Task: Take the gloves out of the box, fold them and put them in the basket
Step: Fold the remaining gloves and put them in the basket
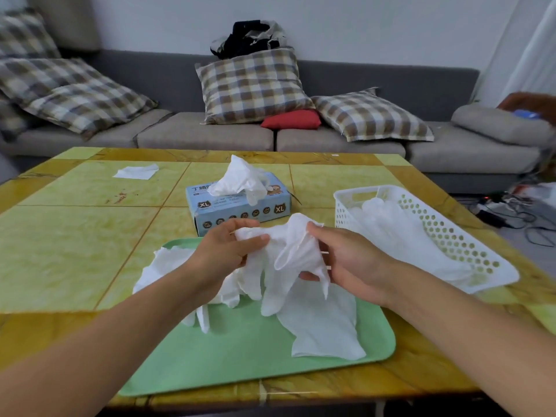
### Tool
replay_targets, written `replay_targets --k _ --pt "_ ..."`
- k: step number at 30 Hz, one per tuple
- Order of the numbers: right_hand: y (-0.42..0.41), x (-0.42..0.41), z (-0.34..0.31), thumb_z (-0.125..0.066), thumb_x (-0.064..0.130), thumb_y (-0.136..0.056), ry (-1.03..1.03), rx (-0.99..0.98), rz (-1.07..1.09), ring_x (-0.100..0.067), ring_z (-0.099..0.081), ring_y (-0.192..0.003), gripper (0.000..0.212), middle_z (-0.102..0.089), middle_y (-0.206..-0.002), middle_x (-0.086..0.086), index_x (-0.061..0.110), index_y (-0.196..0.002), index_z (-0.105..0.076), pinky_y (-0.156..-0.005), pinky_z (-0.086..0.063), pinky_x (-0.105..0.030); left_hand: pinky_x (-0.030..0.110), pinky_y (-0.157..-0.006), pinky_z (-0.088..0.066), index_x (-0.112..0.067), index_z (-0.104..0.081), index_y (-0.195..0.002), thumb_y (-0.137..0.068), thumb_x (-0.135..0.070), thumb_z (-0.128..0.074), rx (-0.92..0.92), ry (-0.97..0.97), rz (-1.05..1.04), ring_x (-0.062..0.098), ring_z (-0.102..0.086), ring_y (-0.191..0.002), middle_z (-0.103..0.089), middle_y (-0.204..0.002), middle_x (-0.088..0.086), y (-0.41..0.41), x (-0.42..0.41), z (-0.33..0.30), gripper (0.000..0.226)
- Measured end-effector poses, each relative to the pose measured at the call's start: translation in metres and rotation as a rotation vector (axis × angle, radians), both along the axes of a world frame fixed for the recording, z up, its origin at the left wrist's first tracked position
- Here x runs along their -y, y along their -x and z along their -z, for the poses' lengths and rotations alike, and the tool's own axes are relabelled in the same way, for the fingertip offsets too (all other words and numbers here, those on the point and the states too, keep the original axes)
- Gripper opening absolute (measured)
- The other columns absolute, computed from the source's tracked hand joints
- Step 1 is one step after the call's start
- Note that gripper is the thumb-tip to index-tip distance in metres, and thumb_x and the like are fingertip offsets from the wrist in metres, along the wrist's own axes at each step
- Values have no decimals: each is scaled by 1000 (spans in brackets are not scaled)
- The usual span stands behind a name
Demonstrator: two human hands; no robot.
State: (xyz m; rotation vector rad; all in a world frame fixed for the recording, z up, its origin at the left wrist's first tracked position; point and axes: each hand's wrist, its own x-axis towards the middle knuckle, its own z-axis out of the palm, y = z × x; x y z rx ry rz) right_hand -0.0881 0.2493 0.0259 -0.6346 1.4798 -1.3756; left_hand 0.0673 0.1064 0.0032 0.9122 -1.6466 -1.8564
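Note:
Both hands hold one white glove point(293, 254) in the air above the green tray point(240, 359). My left hand point(228, 251) pinches its left edge and my right hand point(346, 260) grips its right side; the glove's fingers hang down. More white gloves point(325, 326) lie loose on the tray under and beside my hands. Behind the tray stands the blue glove box point(240, 212), marked XL, with a glove point(240, 180) sticking up out of its slot. To the right is the white perforated basket point(469, 236), holding pale gloves point(400, 233).
A yellow-green tiled table point(75, 242) carries everything. A single white sheet or glove point(137, 172) lies at the far left of the table. A grey sofa with checked cushions point(252, 85) stands behind it. Cables point(517, 212) lie on the floor to the right.

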Motion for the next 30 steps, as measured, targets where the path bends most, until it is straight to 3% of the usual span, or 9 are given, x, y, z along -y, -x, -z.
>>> replay_targets --k 5,7,10,13,16,20,23,26,30 --pt "3 0 -20 -47 25 -106 22 -282 111 -16 -66 -88 33 -73 -100 -10 3 -104 -72 -82 -52 -31 33 -93 -51 -28 -54 -131 -80 -26 -84 147 433 -106 12 -63 -108 -65 -116 -9 2 0 2 59" --pt "6 0 -29 -50 19 -104 76 -98 187 -23 -66 -88 31 -72 -104 -18 -3 -112 -69 -83 -54 -37 29 -98 -47 -40 -51 -131 -74 -42 -83 82 662 -67 3 -54 -118 -55 -126 -18 -2 -7 -5 66" --pt "3 0 -38 -50 10 -102 166 268 209 -28 -71 -87 28 -71 -103 -22 -8 -118 -65 -82 -61 -39 26 -101 -48 -39 -50 -135 -66 -54 -87 9 722 263 -2 -53 -125 -56 -133 -23 -2 -28 -16 80" --pt "-5 -3 -32 -49 8 -103 209 423 153 -27 -75 -83 30 -74 -102 -22 -9 -124 -61 -72 -64 -34 36 -100 -52 -25 -58 -133 -81 -30 -83 -122 573 238 9 -64 -119 -68 -126 -11 8 -44 -14 58" --pt "-9 -9 -28 -59 14 -99 201 363 69 -29 -75 -96 28 -73 -110 -24 -7 -118 -65 -84 -62 -35 34 -90 -59 -16 -72 -116 -96 -17 -64 -206 332 69 22 -72 -103 -76 -109 2 12 -44 -14 21" --pt "-1 -16 -31 -84 29 -69 89 -102 61 -24 -71 -88 49 -72 -100 -15 5 -109 -67 -82 -62 -33 29 -75 -57 -8 -76 -102 -102 -28 -53 -189 79 64 23 -71 -89 -76 -102 14 10 -40 -20 31" --pt "9 -16 -27 -88 48 -52 -25 -365 8 -17 -68 -108 81 -69 -120 -3 19 -123 -62 -98 -56 -36 31 -79 -59 -4 -72 -106 -103 -27 -50 -210 -115 180 25 -73 -92 -75 -107 17 9 -40 -28 32" --pt "6 -14 -25 -82 46 -67 -66 -31 -165 -20 -69 -95 59 -72 -109 -5 13 -115 -70 -90 -55 -34 41 -94 -55 -9 -67 -119 -105 -22 -43 -263 -216 271 28 -71 -106 -73 -117 15 10 -44 -31 31" --pt "9 -16 -18 -79 44 -79 -2 144 -103 -19 -64 -81 49 -66 -100 -7 14 -117 -72 -73 -54 -34 46 -89 -58 -13 -67 -121 -97 -26 -50 -250 -285 268 29 -72 -103 -73 -117 14 10 -41 -30 32"
